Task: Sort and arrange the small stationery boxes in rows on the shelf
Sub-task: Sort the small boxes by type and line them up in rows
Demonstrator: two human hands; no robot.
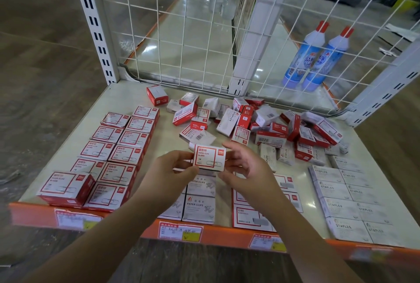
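Holding: both hands pinch one red-and-white paper clip box [210, 158] above the near-middle of the shelf [295, 170], label face up toward the camera.
Left hand [175, 169]: thumb and fingers closed on the box's left end.
Right hand [246, 164]: fingers curled round the right end and top edge, closed on the same box.
Box position: in the air, just over the grey paper clips boxes [200, 201], not touching them.
Likely home: red paper clip rows [113, 157] at left, two columns running near to far; judged from the matching label.
Risk 1: box set in the wrong group, since the red boxes under the right wrist [252, 214] look similar but carry another label.
Risk 2: a nudge while sliding it in could skew the left rows; the nearest left box [66, 188] sits at the shelf lip and could tip off.
Risk 3: a sleeve or forearm sweeping over the grey boxes may push them out of line.
Unsorted pile [261, 123]: mixed red and white boxes heaped at far middle and right, many tilted or on their sides.
Staples rows [347, 203]: white boxes lined up near right.
Stray box [156, 94]: alone at far left of the pile.
Behind: wire grid back panel [181, 32]; two blue bottles [316, 60] beyond it, out of the way.
Obstruction: none between the box and the left rows; far end of those rows has open shelf.
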